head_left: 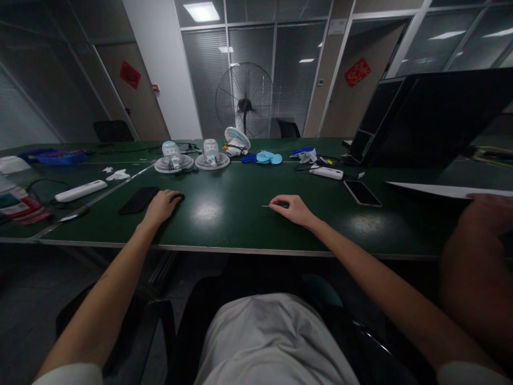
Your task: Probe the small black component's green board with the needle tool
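My left hand (pixel 162 207) rests on the table beside a black phone-like slab (pixel 139 200), fingers curled round a small dark object (pixel 178 197) whose kind I cannot make out. In my right hand (pixel 295 210) is a pinched screwdriver (pixel 265 206), its thin metal shaft pointing left and its dark handle mostly covered by my fingers. Beyond my hands stand two small white fans (pixel 171 158) with their round grilles down. A third white fan (pixel 237 140) leans behind them, near light-blue fan blades (pixel 268 157).
A phone (pixel 363 193) and a white power strip (pixel 326 172) lie to the right, before a large black monitor (pixel 433 117). Another person's arm (pixel 481 256) reaches in at far right. At left are another power strip (pixel 81 191) and a blue tray (pixel 60 156).
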Demonstrator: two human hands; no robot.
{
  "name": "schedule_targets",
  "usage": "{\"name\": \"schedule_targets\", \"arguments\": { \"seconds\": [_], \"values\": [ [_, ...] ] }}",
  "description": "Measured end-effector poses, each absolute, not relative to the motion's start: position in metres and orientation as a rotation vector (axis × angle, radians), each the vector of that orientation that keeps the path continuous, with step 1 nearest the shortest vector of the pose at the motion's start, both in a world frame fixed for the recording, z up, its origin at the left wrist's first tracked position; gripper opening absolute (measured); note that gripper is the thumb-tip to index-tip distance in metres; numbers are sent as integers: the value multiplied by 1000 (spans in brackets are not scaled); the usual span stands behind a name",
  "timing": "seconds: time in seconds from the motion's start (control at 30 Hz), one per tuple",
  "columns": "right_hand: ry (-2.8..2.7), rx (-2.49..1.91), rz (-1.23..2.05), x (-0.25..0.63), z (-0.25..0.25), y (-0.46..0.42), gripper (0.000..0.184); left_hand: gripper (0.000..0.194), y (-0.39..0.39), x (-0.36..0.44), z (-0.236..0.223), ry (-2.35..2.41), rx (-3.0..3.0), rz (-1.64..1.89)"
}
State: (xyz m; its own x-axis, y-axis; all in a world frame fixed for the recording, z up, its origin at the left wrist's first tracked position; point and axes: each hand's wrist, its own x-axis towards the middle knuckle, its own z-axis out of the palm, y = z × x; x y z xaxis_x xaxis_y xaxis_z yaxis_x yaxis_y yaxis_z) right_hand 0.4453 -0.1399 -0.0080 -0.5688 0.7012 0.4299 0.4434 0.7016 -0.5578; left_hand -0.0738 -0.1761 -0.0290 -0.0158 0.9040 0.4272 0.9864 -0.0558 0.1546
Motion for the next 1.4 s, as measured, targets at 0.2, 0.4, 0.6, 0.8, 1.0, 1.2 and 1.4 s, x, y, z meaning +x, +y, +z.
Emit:
{"name": "schedule_targets", "arguments": {
  "seconds": [0.2,0.4,0.6,0.8,1.0,1.2,1.4],
  "values": [
    [-2260,-865,518,444,-10,-138,20,52,-179,-73,-27,-2091,-1930,-728],
    [-2263,-863,527,446,-13,-135,20,52,-175,-79,-27,-2223,-1883,-767],
    [-2272,-860,541,447,-10,-137,22,46,-175,-87,-26,-2337,-1851,-761],
    [-2285,-866,544,446,-8,-140,23,36,-176,-83,-27,-2285,-1977,-740],
    [-2280,-869,544,446,-7,-141,21,35,-175,-73,-26,-2179,-2120,-806],
    [-2281,-869,533,444,-7,-142,21,35,-184,-76,-21,-2215,-1888,-1094],
    [-2278,-865,535,444,-10,-138,20,34,-190,-77,-19,-2281,-1732,-1426]
  ]
}}
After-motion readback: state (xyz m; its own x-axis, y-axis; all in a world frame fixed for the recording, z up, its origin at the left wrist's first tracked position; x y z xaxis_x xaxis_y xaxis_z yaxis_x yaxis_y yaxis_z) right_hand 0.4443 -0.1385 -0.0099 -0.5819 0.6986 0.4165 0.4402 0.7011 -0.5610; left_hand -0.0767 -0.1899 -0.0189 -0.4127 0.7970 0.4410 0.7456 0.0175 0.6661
